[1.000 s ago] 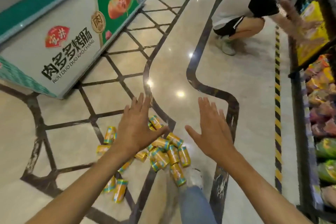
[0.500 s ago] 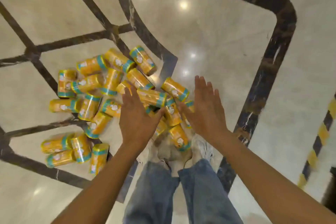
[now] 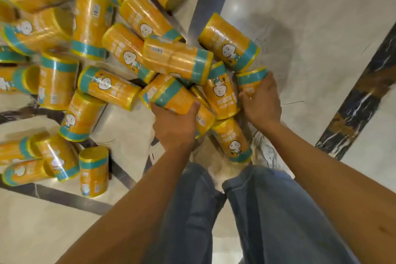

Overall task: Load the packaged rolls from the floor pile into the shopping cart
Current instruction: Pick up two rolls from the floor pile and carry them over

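A pile of packaged rolls [image 3: 177,61], orange-yellow cylinders with teal bands and a cartoon figure, covers the floor from the upper left to the centre. My left hand [image 3: 174,126] grips one roll [image 3: 171,97] at the near edge of the pile, thumb on one side and fingers on the other. My right hand [image 3: 262,100] is curled round another roll [image 3: 249,81] at the pile's right edge. No shopping cart is in view.
My jeans-clad legs [image 3: 214,210] and white shoes [image 3: 218,169] stand right below the pile. The beige marble floor [image 3: 321,28] has dark inlaid strips, one [image 3: 360,96] running diagonally at the right.
The view has dropped much closer to the pile. Both hands, flat and hovering above the rolls before, have come down and each has taken hold of a roll.
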`<state>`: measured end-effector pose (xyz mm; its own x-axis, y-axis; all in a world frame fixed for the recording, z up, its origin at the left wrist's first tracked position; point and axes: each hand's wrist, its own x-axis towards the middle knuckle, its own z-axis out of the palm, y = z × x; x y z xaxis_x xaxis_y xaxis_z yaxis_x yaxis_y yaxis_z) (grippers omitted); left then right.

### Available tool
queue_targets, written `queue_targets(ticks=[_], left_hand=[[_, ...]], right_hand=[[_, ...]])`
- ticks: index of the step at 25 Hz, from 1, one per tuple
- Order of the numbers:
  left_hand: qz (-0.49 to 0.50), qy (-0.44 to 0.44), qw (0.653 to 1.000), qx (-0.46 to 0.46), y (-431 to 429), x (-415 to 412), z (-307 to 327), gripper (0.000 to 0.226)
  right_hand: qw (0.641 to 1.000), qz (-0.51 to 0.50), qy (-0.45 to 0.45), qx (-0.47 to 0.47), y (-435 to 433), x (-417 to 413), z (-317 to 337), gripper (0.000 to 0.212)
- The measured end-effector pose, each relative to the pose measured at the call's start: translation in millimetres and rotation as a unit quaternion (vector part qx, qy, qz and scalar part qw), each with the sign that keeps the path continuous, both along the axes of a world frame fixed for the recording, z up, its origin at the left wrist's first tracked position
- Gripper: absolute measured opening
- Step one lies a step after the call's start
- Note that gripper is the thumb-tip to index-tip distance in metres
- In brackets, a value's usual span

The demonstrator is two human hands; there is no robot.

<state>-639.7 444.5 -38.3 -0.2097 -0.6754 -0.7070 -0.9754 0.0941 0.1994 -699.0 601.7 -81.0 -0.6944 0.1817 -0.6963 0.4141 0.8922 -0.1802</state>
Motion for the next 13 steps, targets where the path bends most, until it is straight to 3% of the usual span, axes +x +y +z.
queue_targets(ticks=[6,13], left_hand=[[-0.004,0.022,1.000,-0.009,-0.9,-7.8,20.4,0.093],[-0.136,0.123,0.982,-0.043,-11.5,-77.5,181.6,0.095]], right_hand=[[0.999,0.014,0.002,0.033,3.9,-11.8,29.6,0.075],[0.994,0.002,0.088,-0.059,-21.1,-61.3,205.1,0.077]])
